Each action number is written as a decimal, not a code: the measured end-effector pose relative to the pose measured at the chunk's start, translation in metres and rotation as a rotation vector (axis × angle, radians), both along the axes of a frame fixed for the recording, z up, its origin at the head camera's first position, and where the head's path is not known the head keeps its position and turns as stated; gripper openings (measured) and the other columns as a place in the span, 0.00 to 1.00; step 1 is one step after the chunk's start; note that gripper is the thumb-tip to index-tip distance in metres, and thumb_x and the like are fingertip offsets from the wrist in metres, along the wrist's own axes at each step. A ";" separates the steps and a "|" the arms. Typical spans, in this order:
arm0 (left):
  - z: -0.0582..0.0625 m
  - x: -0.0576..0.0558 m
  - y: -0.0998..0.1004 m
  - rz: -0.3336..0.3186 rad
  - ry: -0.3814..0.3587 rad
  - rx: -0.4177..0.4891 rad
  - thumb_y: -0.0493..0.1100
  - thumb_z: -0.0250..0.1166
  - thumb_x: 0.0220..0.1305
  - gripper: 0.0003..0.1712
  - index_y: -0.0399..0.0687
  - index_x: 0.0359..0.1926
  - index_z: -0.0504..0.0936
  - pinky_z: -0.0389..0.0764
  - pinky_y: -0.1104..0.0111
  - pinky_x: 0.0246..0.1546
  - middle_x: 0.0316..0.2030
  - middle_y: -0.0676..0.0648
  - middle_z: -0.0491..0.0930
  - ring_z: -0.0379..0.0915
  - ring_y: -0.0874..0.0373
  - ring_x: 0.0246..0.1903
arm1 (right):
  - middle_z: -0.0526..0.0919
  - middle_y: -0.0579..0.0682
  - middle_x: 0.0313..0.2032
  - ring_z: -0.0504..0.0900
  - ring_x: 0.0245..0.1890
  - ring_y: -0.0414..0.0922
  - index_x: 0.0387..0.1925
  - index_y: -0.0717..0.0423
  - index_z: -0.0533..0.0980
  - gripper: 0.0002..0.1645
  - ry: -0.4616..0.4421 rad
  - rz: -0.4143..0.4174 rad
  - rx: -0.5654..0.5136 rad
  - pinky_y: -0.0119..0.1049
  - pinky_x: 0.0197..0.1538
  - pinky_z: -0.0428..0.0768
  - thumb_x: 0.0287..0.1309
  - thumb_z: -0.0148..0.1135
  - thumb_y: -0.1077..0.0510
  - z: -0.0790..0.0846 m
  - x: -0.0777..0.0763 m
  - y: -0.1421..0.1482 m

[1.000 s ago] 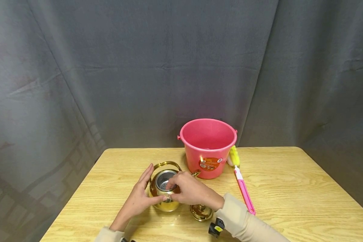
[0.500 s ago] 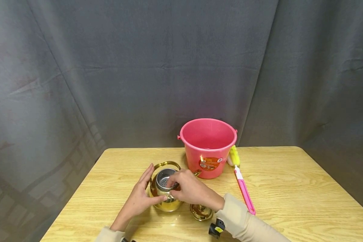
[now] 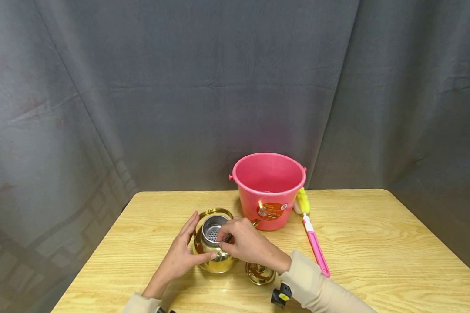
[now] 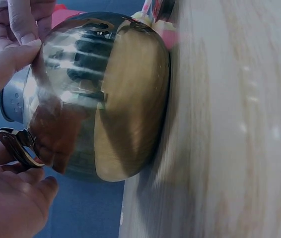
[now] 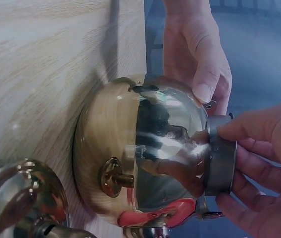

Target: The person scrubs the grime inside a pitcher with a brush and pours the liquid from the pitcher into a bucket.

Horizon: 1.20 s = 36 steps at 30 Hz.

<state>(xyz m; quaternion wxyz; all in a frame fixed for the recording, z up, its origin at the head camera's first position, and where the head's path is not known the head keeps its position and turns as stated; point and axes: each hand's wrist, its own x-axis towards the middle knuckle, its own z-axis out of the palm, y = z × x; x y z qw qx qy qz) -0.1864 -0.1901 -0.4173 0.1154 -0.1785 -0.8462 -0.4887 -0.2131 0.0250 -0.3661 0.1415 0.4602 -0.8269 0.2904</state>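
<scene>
While left fingers (image 3: 189, 226), spread wide, touch teapot (image 3: 218, 264) | right fingers (image 5: 254, 124) pinch strainer (image 5: 220, 163)

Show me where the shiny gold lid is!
In the head view, the gold lid lies on the table, just right of the gold teapot, on the near side of the right hand.

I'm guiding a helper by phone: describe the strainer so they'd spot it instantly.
In the head view, find the pink bucket on the wooden table. The gold teapot stands nearer and left of it, with the strainer at its open top. It is the dull silver cylinder with a perforated bottom, unlike the shiny gold teapot and lid.
</scene>
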 end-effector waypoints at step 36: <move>0.002 0.002 0.000 -0.005 -0.015 0.014 0.49 0.80 0.44 0.62 0.39 0.74 0.53 0.56 0.54 0.66 0.74 0.46 0.47 0.46 0.46 0.70 | 0.84 0.40 0.28 0.77 0.33 0.35 0.28 0.52 0.84 0.06 0.026 -0.046 -0.124 0.27 0.40 0.78 0.45 0.69 0.64 0.001 0.006 0.001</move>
